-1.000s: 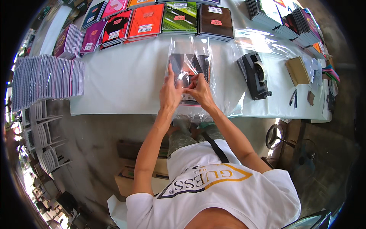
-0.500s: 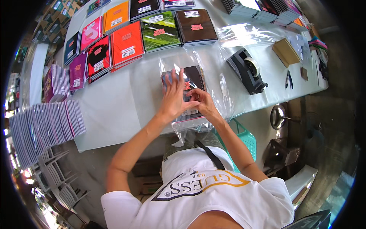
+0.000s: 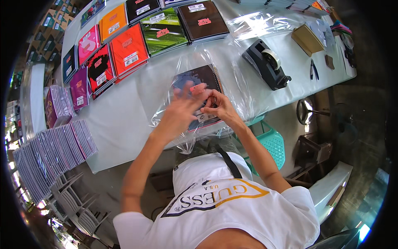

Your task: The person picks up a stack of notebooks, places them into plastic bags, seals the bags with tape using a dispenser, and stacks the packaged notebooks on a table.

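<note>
A dark spiral notebook point(image 3: 204, 74) with a bluish picture and red lettering lies in front of me on the table, with loose clear plastic film point(image 3: 236, 89) spread around and under it. My left hand point(image 3: 177, 111) hovers over its left half, smeared by motion, fingers stretched and apart. Over the notebook's right half, my right hand point(image 3: 223, 108) is closed in a pinch, thumb and forefinger together. Whatever sits between those fingertips is too small or hidden to make out. The film's crumpled near end hangs over the table edge toward my lap.
Rows of notebook stacks, among them a red one point(image 3: 128, 49) and a green one point(image 3: 162, 31), fill the far left. A piled notebook stack point(image 3: 54, 155) stands at the left edge. To the right are a tape dispenser point(image 3: 265, 64), a cardboard box point(image 3: 307, 39), pliers point(image 3: 314, 70) and a green stool point(image 3: 269, 145).
My left hand has shifted left and nearer me, off the notebook's upper part. The right hand keeps its pinch. The film at the left has spread outward, and the whole view has tilted slightly.
</note>
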`<state>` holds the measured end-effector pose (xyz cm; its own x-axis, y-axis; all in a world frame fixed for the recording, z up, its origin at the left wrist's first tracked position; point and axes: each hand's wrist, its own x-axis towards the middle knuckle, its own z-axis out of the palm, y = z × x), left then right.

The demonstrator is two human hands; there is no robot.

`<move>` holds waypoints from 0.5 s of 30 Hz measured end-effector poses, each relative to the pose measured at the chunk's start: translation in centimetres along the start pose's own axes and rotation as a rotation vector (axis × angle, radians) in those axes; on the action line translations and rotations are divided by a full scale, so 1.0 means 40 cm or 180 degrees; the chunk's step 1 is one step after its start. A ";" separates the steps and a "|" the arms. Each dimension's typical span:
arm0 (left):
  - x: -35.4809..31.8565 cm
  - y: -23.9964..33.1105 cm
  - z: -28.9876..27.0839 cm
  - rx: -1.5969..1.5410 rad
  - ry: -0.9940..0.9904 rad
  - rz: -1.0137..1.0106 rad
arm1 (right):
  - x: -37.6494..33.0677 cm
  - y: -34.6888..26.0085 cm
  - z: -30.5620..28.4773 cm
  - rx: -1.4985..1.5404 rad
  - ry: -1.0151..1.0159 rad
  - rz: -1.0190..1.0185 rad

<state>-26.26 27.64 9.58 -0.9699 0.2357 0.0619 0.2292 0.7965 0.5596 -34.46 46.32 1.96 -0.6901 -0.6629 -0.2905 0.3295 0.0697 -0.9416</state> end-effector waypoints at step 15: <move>-0.173 -0.025 0.187 -0.1269 0.0661 -0.1271 | 0.006 -0.027 0.004 -0.0015 0.0015 0.0314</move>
<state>-19.15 29.40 2.41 -0.9796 -0.1845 -0.0792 -0.1658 0.5211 0.8372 -34.86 45.96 2.95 -0.6575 -0.6490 -0.3827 0.3929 0.1379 -0.9092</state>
